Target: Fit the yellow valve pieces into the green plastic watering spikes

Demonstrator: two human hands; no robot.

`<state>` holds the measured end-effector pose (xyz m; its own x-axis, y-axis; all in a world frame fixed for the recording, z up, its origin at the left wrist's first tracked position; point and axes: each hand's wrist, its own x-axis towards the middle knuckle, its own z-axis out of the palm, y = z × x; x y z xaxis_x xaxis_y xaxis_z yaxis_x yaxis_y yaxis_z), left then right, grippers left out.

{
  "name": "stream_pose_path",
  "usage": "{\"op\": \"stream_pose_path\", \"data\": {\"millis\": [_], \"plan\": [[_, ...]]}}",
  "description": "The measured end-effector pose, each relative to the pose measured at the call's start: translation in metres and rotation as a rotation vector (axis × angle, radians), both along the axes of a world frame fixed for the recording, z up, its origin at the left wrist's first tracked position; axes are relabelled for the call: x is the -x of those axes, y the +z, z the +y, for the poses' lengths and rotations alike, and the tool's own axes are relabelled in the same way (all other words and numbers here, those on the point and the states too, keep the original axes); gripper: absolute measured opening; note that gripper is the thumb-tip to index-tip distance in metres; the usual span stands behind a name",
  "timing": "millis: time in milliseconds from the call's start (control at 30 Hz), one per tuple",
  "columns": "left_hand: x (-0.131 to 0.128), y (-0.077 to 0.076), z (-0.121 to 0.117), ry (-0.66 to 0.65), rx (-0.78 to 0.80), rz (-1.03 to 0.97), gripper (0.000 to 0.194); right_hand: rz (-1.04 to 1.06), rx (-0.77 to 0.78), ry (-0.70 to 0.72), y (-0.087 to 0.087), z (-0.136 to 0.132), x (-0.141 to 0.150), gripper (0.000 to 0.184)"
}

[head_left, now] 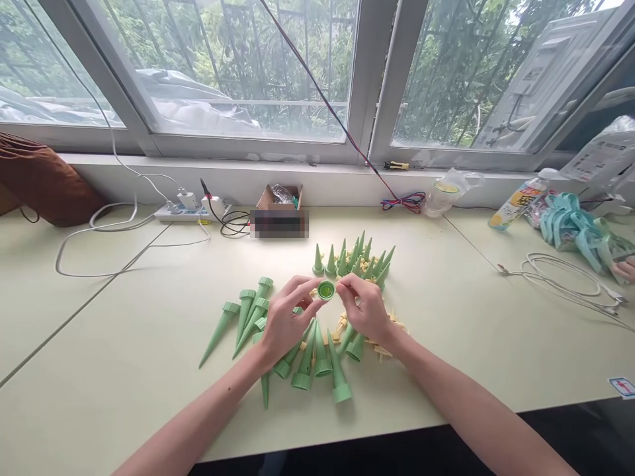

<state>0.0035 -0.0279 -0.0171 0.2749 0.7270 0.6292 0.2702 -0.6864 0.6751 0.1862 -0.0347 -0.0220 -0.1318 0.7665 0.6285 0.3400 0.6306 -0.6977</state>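
Note:
My left hand (292, 316) grips a green plastic spike (326, 291) by its round collar, the hollow end facing up toward me. Close to its right rim is my right hand (366, 309), thumb and fingers pinched together; whatever they hold is too small to make out. Under and around both hands lie several more green spikes (339, 377) with ribbed collars, pointing various ways. Another group of spikes (222, 334) lies to the left. Small pale yellow pieces (381, 347) are heaped beneath my right hand, partly hidden by it.
Behind my hands, several green spikes (318, 258) stand upright among yellow pieces. Farther back are a small cardboard box (282, 196) and a power strip (178, 210). To the right are a bottle (520, 201), a white cable (560, 281) and another person's hand (624, 270) near teal straps (570, 225).

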Motion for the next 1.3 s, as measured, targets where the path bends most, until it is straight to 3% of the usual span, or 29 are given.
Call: {"op": "stream_pose_path", "data": {"millis": [100, 200, 333, 500, 600, 867, 1300], "plan": [[0.000, 0.001, 0.000, 0.026, -0.020, 0.030, 0.026, -0.013, -0.017, -0.002, 0.002, 0.000, 0.000, 0.017], [-0.003, 0.004, -0.003, 0.015, 0.073, 0.022, 0.029, 0.009, -0.051, -0.045, 0.004, 0.000, 0.000, 0.015], [-0.007, 0.011, -0.008, -0.055, 0.343, -0.141, 0.021, 0.055, -0.065, -0.130, 0.005, -0.002, -0.001, 0.015], [-0.007, 0.018, -0.011, -0.244, 0.728, -0.215, 0.058, 0.050, -0.114, -0.073, 0.004, -0.004, -0.002, 0.015], [-0.006, 0.017, -0.011, -0.355, 0.854, -0.214, 0.064, 0.017, -0.136, -0.021, 0.003, -0.005, 0.000, 0.015], [-0.004, 0.012, -0.008, -0.438, 0.854, -0.280, 0.049, 0.022, -0.028, -0.011, 0.001, -0.005, 0.000, 0.013], [0.001, 0.017, -0.008, -0.399, 0.741, -0.080, 0.037, 0.006, 0.050, -0.028, 0.003, -0.004, -0.002, 0.020]]}}
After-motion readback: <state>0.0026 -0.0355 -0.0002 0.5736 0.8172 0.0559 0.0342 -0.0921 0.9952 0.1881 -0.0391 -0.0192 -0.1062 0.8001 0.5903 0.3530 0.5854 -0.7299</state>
